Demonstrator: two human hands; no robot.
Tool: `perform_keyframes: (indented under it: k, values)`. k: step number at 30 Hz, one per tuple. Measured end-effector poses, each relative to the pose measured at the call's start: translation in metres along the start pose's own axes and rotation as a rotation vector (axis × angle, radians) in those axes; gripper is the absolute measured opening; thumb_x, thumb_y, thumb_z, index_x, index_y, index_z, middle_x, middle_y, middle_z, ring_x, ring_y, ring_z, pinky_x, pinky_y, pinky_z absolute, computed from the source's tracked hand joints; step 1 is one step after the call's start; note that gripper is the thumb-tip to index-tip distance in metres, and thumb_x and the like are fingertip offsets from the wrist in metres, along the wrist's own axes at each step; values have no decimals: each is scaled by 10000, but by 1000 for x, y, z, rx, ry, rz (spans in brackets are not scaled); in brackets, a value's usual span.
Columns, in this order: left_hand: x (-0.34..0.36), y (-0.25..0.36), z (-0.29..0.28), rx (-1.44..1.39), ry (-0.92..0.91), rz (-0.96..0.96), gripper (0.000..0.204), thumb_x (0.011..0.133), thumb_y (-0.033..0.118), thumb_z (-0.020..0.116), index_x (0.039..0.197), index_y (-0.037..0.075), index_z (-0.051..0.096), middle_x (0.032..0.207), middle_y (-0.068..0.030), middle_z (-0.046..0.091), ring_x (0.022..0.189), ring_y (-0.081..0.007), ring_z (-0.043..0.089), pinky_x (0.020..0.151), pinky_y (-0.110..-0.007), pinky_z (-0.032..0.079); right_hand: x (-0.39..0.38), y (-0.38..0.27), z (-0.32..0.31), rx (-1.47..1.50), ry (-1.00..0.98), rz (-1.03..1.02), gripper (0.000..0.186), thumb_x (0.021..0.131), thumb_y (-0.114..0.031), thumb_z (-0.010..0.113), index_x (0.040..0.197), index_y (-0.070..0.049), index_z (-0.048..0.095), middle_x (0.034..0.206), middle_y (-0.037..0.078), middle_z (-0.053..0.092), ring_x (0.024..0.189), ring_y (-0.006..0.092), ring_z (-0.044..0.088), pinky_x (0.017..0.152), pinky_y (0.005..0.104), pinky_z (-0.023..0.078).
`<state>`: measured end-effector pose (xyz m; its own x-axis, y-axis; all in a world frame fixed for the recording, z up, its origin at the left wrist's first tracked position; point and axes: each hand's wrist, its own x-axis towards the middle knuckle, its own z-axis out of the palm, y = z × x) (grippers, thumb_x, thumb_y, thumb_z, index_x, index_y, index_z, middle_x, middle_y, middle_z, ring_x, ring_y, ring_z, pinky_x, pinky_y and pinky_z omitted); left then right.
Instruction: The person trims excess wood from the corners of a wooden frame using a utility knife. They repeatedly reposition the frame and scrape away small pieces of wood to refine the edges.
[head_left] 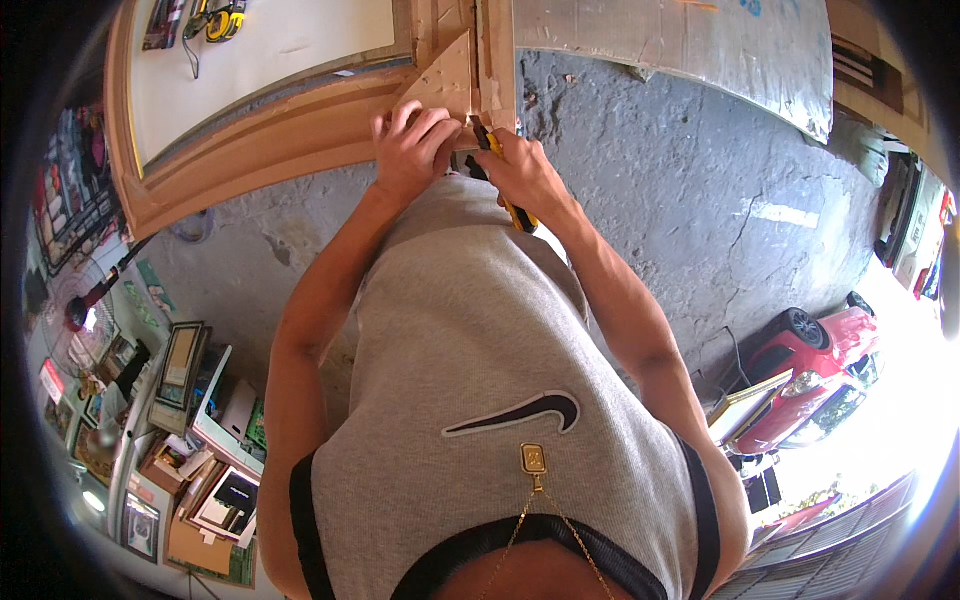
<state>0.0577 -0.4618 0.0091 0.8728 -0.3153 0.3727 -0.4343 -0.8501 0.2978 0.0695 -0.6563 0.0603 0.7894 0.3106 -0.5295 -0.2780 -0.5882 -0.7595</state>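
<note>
In my right hand (525, 170) is a yellow-and-black utility knife (492, 142). The knife's tip meets the cardboard near the frame's corner, and its butt end points back toward my body. My left hand (412, 150), fingers curled, grips the edge of a brown triangular cardboard piece (440, 82) just left of the knife. That piece lies over the corner of a large flat frame (270, 160) whose borders are covered in brown cardboard. The left fingertips are partly hidden behind the hand.
A yellow-and-black tape measure (226, 22) lies on the frame's pale panel (300, 35). A grey board surface (690, 50) stands at the upper right. Stacked frames (180, 365) and a fan (85, 310) are at the left. Beyond the grey floor (660, 190) is a red car (810, 370).
</note>
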Motion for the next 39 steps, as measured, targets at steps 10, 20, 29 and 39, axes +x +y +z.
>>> perform_keyframes:
  k: [10, 20, 29, 39]
  values:
    - [0, 0, 0, -2, -12, -4, 154, 777, 212, 716, 924, 217, 672, 1013, 99, 633, 1007, -204, 552, 803, -406, 344, -1, -6, -1, 167, -45, 126, 300, 910, -223, 592, 915, 77, 574, 627, 119, 598, 509, 213, 655, 456, 356, 518]
    - [-1, -3, 4, -23, -2, -10, 194, 758, 190, 746, 927, 234, 660, 1011, 124, 625, 1011, -192, 545, 798, -403, 332, 7, -14, 0, 11, -67, 158, 249, 891, -167, 545, 889, 78, 592, 675, 185, 637, 527, 255, 676, 464, 376, 528]
    - [2, -1, 3, -4, -19, -47, 145, 817, 245, 737, 935, 219, 657, 997, 103, 660, 1018, -177, 579, 815, -409, 341, 14, -19, -8, -86, -179, 205, 250, 850, -162, 540, 841, 73, 625, 598, 168, 614, 506, 276, 663, 466, 400, 528]
    - [10, -1, -1, -71, 5, -14, 117, 820, 195, 721, 906, 190, 642, 966, 72, 666, 972, -153, 593, 819, -370, 360, -7, -4, -25, -519, 58, -100, 285, 906, -281, 651, 1128, -104, 669, 791, 133, 686, 701, 313, 689, 631, 429, 543]
